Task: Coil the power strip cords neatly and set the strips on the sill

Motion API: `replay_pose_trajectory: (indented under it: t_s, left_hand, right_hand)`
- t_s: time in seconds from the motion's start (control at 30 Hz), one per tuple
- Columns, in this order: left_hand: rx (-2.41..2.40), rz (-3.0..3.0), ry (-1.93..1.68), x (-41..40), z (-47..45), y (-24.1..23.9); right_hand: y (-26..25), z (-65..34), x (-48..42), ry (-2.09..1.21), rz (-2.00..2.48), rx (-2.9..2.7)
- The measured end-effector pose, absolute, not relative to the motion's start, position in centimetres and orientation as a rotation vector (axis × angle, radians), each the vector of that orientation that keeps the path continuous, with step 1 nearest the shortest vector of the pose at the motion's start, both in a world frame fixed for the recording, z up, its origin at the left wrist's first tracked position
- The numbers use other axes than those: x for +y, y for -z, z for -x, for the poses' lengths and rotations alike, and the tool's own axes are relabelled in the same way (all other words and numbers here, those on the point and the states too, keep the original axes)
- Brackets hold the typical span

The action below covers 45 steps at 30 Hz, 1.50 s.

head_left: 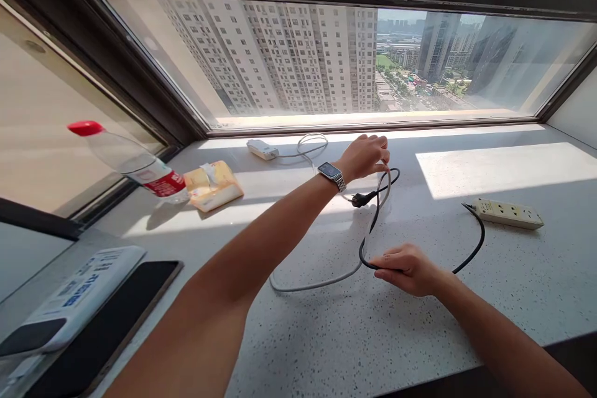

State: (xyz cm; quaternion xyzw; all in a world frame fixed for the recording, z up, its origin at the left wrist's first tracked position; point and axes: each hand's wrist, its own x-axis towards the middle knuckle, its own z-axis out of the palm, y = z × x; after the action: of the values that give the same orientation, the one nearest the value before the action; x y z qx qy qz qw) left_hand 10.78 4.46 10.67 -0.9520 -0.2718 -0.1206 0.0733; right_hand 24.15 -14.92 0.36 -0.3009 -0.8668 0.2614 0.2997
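Observation:
A black cable (472, 253) runs from a cream power strip (508, 212) on the stone sill across to both my hands, ending in a black plug (361, 199). My left hand (366, 156), with a watch on its wrist, pinches the black cable's far loop together with a grey-white cable (317, 284). My right hand (407, 268) is closed round the near bend of the black cable, resting on the sill. The grey-white cable curves in a wide loop below my left forearm.
A white adapter (262, 149) with a coiled white cord (311, 143) lies by the window. A clear bottle with a red cap (135, 161) and a yellow tissue pack (213, 185) sit at left. A white device (69, 301) and a dark tablet (112, 317) lie near left.

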Motion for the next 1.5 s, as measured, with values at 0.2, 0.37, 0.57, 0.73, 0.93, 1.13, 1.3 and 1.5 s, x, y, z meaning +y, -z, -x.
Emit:
replay_pose_trajectory:
  t_s: [0.2,0.37,0.57,0.73,0.93,1.13,1.3,1.5]
  left_hand:
    - [-0.932,2.666,0.207,4.1,-12.6,-9.9]
    - [-1.086,2.554,0.237,4.8,-12.3,-8.4]
    - [-1.303,2.438,0.397,6.8,-10.0,-8.1]
    - [-1.459,2.337,0.421,8.2,-7.2,-8.4]
    - [-1.639,2.267,0.392,8.9,-3.8,-8.2]
    - [-1.446,2.521,0.682,4.6,-4.1,-7.0]
    - [-0.273,3.48,0.457,-4.6,-5.4,-4.7]
    - [-0.489,3.434,0.01,-7.6,-5.0,-3.1]
  right_hand:
    - [-0.8,-23.2,-15.8,-0.655,0.673,-2.341]
    - [-0.8,-22.0,-17.4,-0.745,0.445,-2.353]
    - [-1.3,-23.6,-17.4,-1.199,0.367,-2.196]
    - [-3.0,-28.7,-16.0,-1.466,0.207,-1.981]
    - [-4.6,-33.8,-15.6,-1.236,0.086,-1.598]
    - [-5.0,-33.0,-15.3,-1.013,0.343,-1.443]
    - [-4.7,-31.6,-14.7,-1.035,0.387,-1.446]
    - [-3.9,-32.7,-14.8,-1.22,0.312,-1.573]
